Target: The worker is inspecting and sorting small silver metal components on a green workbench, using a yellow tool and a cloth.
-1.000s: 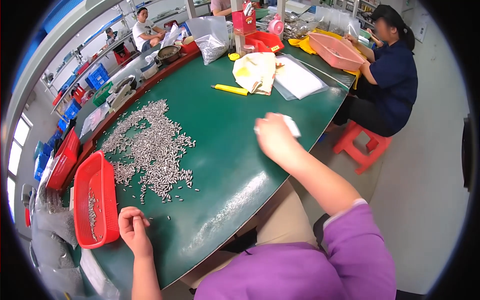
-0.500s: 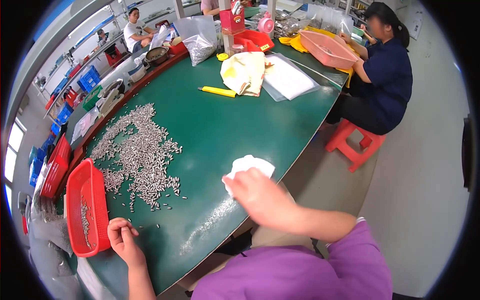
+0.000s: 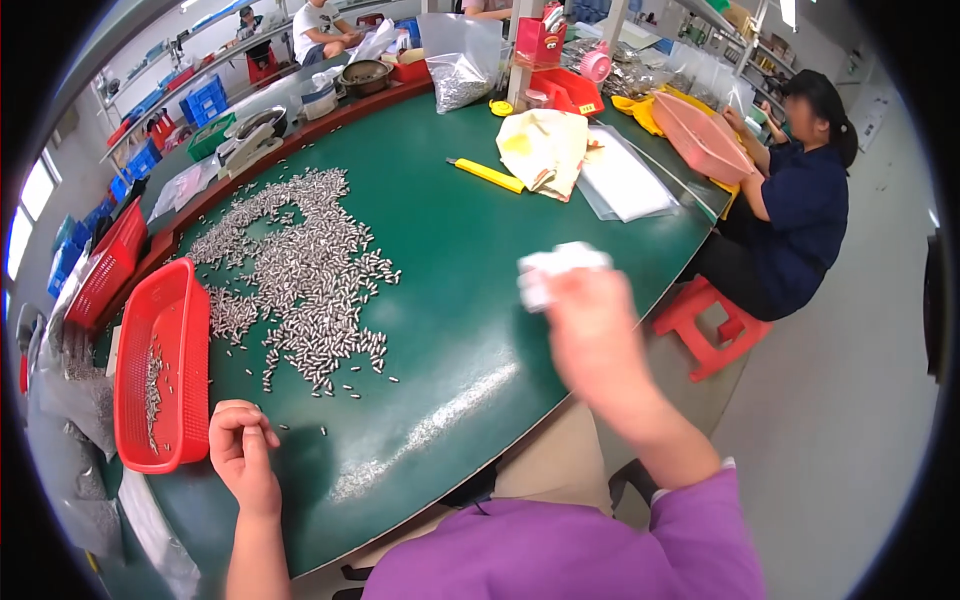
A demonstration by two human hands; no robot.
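My right hand (image 3: 592, 325), smeared by motion, grips a crumpled white cloth (image 3: 560, 268) over the right part of the green table (image 3: 455, 330). At the left, my left hand (image 3: 243, 452) rests with curled fingers beside a red perforated basket (image 3: 205, 370); whether something small is between its fingertips cannot be made out. A few small silvery metal pins (image 3: 155, 395) lie inside that basket. A large spread of the same pins (image 3: 320, 265) covers the left half of the table, with some strays close to my left hand.
Further back lie a yellow utility knife (image 3: 488, 177), a folded yellowish cloth (image 3: 543, 150) and white sheets (image 3: 630, 180). A clear bag of metal parts (image 3: 462, 80) stands at the rear rim. On the right a co-worker (image 3: 800, 190) sits on a red stool (image 3: 712, 325) with a pink basket (image 3: 700, 137).
My right hand has moved right and away from me with the white cloth, seemingly lifting it off the tabletop. My left hand stays by the basket. The whole view has shifted a little.
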